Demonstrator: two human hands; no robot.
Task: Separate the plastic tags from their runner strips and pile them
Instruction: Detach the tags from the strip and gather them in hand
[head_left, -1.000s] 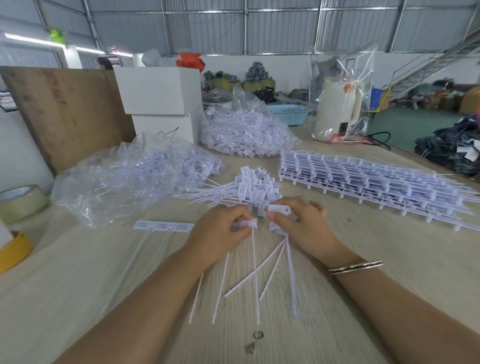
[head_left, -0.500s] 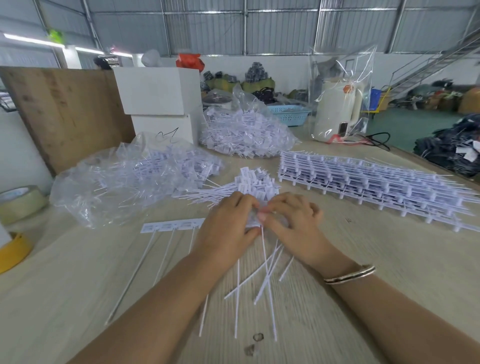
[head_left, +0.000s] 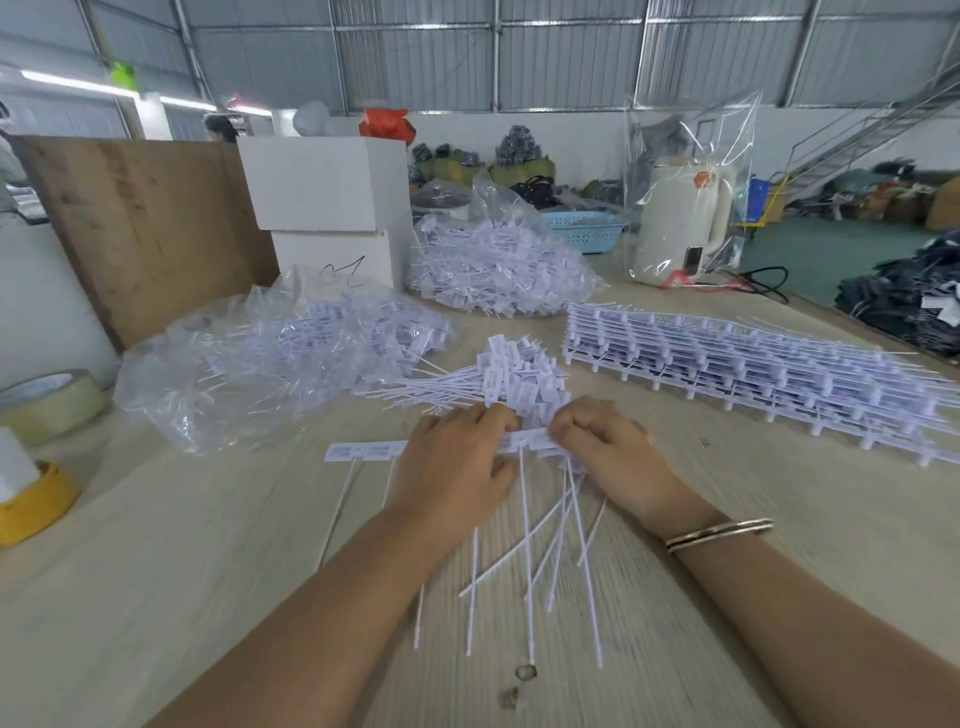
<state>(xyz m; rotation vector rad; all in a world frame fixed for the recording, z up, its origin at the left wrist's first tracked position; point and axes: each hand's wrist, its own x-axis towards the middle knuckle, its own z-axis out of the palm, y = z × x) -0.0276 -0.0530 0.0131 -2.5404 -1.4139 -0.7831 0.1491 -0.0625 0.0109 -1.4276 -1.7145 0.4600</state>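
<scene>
We hold a strip of joined plastic tags (head_left: 524, 441) between both hands: our left hand (head_left: 452, 467) lies over its middle with fingers curled onto it, and our right hand (head_left: 608, 452) pinches the end tag with bent fingertips, so both grips are closed on the strip, though exactly how the fingers meet underneath we cannot tell. The tags' thin tails (head_left: 530, 561) fan out toward us below the grip, across the wooden table (head_left: 208, 597). To the left of the grip the rest of the strip (head_left: 363, 451) sticks out flat, a few tags not yet parted. Just beyond our knuckles sits the pile of loose tags (head_left: 498, 384), a modest heap, which we judge to be the finished work so far. Further right of the grip lies a tall stack of runner strips (head_left: 753, 369) seemingly untouched, so we reckon most of the job is left. Beyond and left of the pile are two clear bags of tags (head_left: 291, 358), whether sorted or not we cannot say
</scene>
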